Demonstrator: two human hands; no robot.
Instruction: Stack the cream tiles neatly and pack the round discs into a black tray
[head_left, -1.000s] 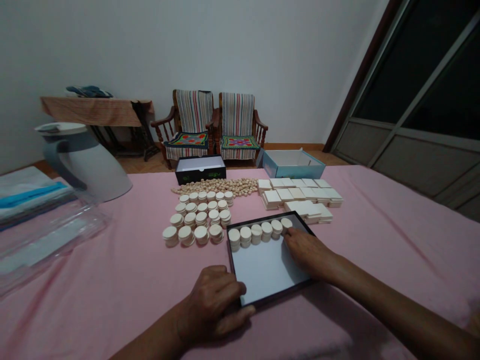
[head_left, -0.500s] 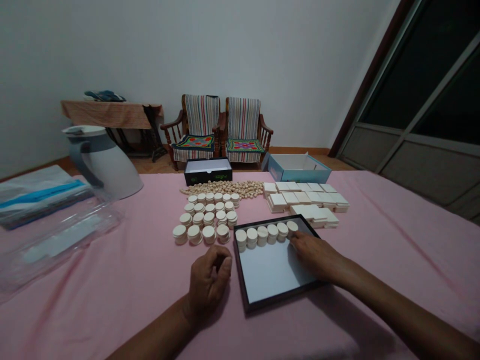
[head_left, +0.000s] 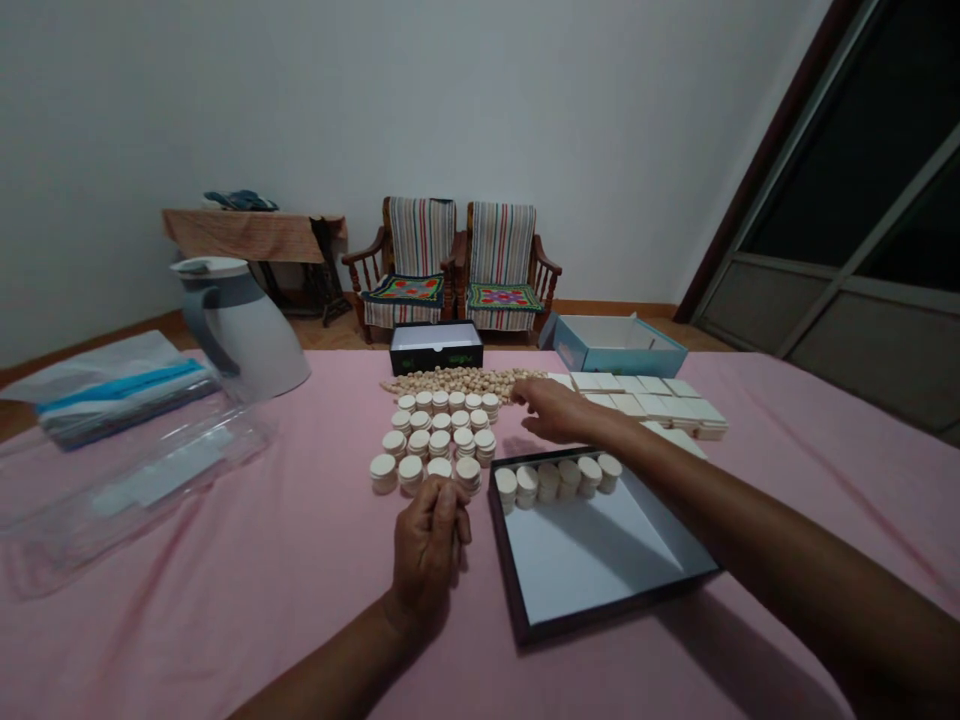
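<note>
My left hand (head_left: 429, 545) rests closed on the cloth, its fingers curled against the front row of round wooden discs (head_left: 383, 470). Nothing shows in it. These discs stand in short stacks, several rows deep. My right hand (head_left: 553, 408) reaches over the far edge of a shallow black-edged box lid (head_left: 600, 570). Its thumb and index finger are apart, close to a heap of small wooden beads (head_left: 465, 381) and the right end of the disc rows. Inside the lid, a row of stacked discs (head_left: 547, 482) lines the far side. My right forearm crosses over the lid's right part.
Stacks of square wooden tiles (head_left: 630, 402) stand behind the right arm. Farther back are a black box (head_left: 437, 355) and a light blue box (head_left: 619, 345). On the left are a jug (head_left: 247, 325), a clear plastic tray (head_left: 172, 475) and a blue-striped packet (head_left: 124, 398).
My right hand has left the last disc stack in the lid and moved forward and left toward the beads. My left hand has shifted slightly up to the front disc row.
</note>
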